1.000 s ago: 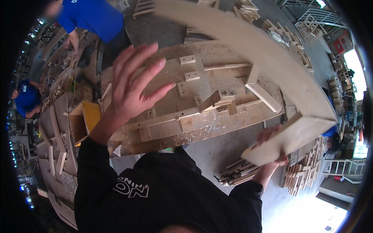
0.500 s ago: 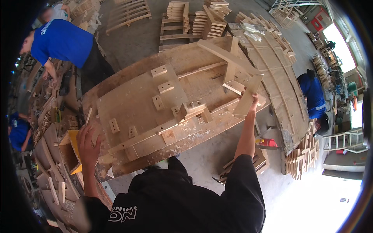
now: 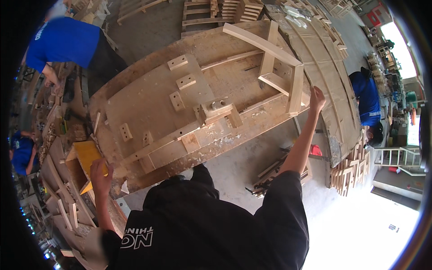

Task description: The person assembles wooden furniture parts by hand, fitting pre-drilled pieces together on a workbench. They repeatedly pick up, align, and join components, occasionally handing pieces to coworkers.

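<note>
While two hands (image 3: 101, 173) (image 3: 316, 96) reach, one workbench (image 3: 148, 103) stands.

Even daylight is seen throughout; the lower right concrete floor (image 3: 360, 234) is overexposed; edges are bent and vignetted by fisheye distortion.

The left hand (image 3: 101, 173) grips the near corner of a big plywood jig board (image 3: 153, 108) studded with small wooden blocks (image 3: 178, 62), beside a yellow box (image 3: 85, 157). The right hand (image 3: 316, 99) reaches up to a frame of pale slats (image 3: 281, 58) lying on the board's far end. People in blue shirts (image 3: 63, 40) work at the left, another (image 3: 366, 96) bends at the right, and stacked pallets (image 3: 216, 9) stand beyond.
</note>
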Tool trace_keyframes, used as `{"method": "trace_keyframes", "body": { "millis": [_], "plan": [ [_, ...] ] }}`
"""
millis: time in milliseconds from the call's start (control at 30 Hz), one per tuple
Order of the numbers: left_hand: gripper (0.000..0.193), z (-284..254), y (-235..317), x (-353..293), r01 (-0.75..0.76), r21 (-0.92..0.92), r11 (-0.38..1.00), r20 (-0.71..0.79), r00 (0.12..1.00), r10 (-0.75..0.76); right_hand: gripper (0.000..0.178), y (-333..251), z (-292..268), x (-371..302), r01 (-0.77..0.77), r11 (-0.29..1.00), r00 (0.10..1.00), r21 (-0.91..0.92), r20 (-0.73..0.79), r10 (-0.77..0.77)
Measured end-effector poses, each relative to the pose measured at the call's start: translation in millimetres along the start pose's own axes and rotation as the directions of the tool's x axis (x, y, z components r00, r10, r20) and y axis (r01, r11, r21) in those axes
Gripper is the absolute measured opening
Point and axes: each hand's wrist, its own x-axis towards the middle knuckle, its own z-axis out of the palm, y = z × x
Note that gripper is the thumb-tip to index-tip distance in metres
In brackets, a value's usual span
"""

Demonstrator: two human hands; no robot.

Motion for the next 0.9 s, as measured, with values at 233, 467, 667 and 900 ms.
{"method": "trace_keyframes", "body": {
  "millis": [233,467,667,900],
  "plan": [
    [0.023,16,7,18,-0.100,-0.081,0.992,-0.019,0.995,0.099,0.019,-67,-36,-87,0.097,0.931,0.982,0.351,0.121,-0.148],
    [0.015,37,-28,-50,0.051,-0.146,0.988,0.071,0.997,-0.041,0.032,-239,-22,-230,0.306,0.726,0.832,0.615,0.197,-0.518],
    [0.016,16,-76,-117,0.180,-0.329,0.927,-0.110,0.968,-0.227,0.021,-317,29,-363,0.200,0.468,0.401,0.861,0.364,-0.841],
    [0.018,17,-135,-297,0.497,-0.416,0.761,-0.310,0.709,-0.633,0.020,-424,111,-556,-0.083,0.455,-0.111,0.886,0.446,-0.888]
  ]
}}
